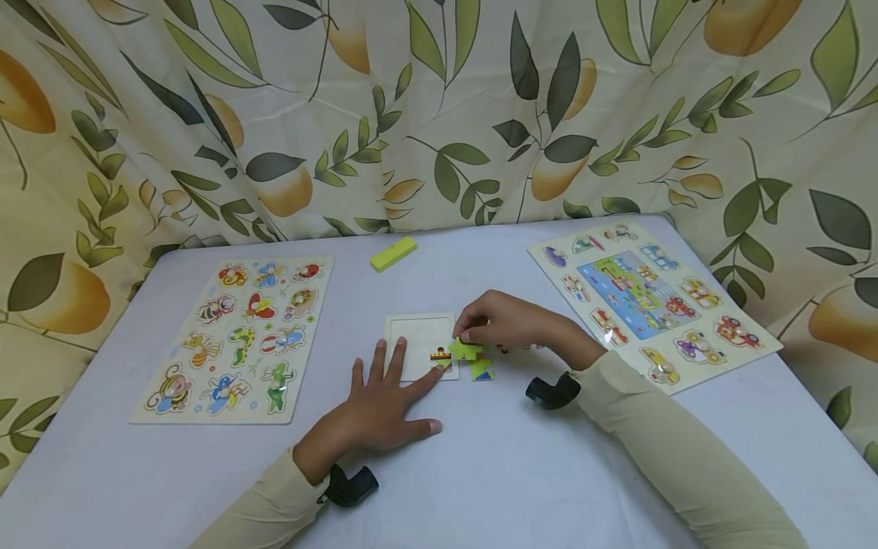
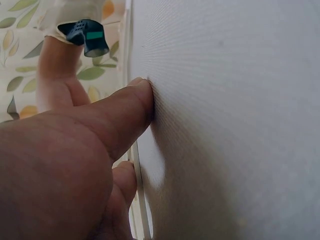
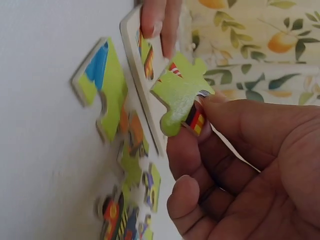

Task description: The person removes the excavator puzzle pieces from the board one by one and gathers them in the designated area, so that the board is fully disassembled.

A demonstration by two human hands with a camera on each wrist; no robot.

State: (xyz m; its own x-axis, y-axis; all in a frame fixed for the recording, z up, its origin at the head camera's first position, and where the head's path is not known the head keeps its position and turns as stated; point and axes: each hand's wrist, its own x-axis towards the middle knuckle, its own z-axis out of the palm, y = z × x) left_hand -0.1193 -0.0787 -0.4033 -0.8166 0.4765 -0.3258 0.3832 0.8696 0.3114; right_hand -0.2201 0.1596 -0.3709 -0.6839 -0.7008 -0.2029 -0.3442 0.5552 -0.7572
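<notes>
My right hand [image 1: 511,320] pinches a lime-green jigsaw piece [image 3: 181,82] between thumb and fingers. In the right wrist view the piece shows a red-and-white stripe and a black, red and yellow patch. It is held at the right edge of a small white puzzle tray [image 1: 420,323]. My left hand [image 1: 384,408] lies with fingers spread over the tray's lower left, one fingertip at a piece [image 1: 441,355] in the tray's lower right corner. A green and blue piece [image 3: 111,82] lies just outside the tray, with several other loose pieces [image 3: 131,167] beyond it, partly behind my right hand in the head view.
At the left lies a board of insect pictures [image 1: 259,366]. A vehicle picture board [image 1: 641,345] lies angled at the right. Behind the tray is a yellow-green block [image 1: 394,254]. A leaf-and-fruit patterned curtain [image 1: 453,114] hangs along the table's far edge.
</notes>
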